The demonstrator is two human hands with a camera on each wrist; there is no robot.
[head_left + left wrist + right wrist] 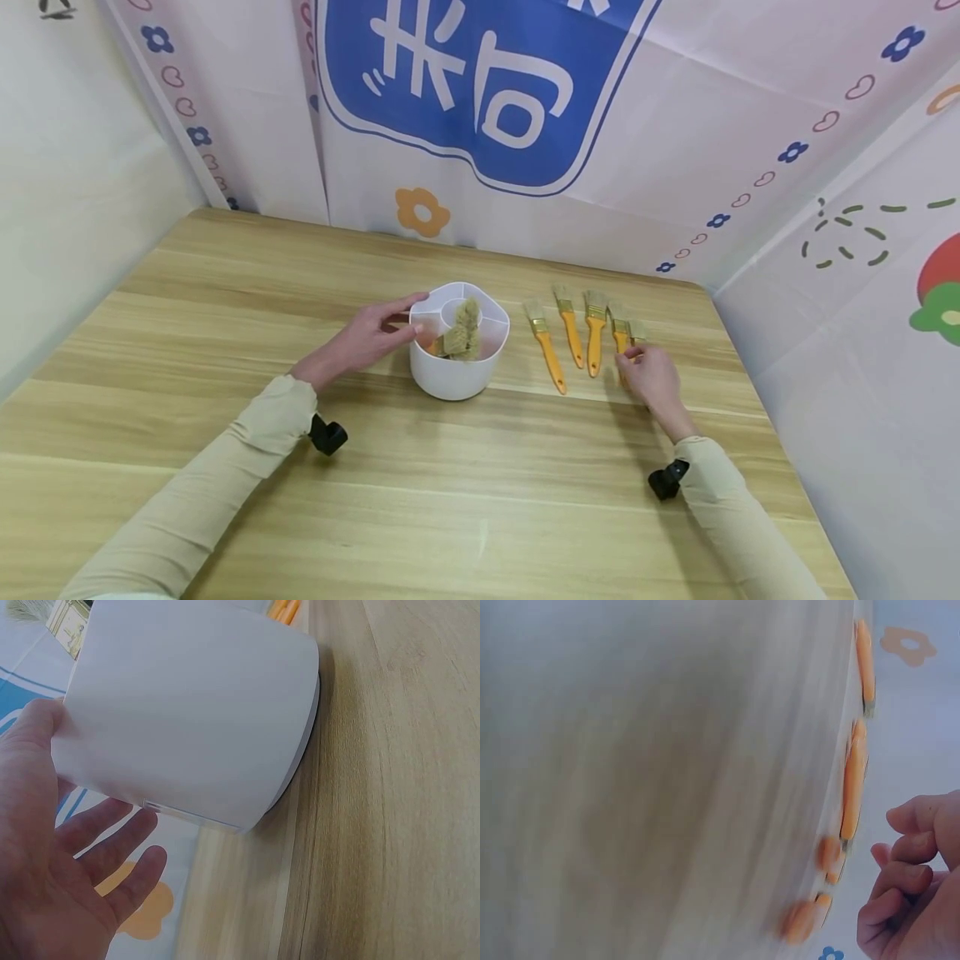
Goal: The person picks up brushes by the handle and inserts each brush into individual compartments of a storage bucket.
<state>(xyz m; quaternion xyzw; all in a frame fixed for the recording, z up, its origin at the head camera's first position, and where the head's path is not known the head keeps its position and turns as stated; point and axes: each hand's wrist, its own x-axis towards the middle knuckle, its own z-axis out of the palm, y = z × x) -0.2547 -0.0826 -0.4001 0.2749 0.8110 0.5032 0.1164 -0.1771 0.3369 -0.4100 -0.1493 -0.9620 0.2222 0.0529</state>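
A white round divided organizer stands on the table, with paintbrushes in it, bristles up. My left hand touches its left side; thumb and index finger lie at the rim. In the left wrist view, the other fingers of my left hand are loosely bent beside the white wall. To the right several orange-handled paintbrushes lie in a row. My right hand is over the handles at the row's right end, covering part of them. In the right wrist view its fingers are loosely curled, with nothing seen between them.
The wooden table meets a printed white backdrop behind and at the sides. A black wrist camera sits on the left sleeve, another black camera on the right one.
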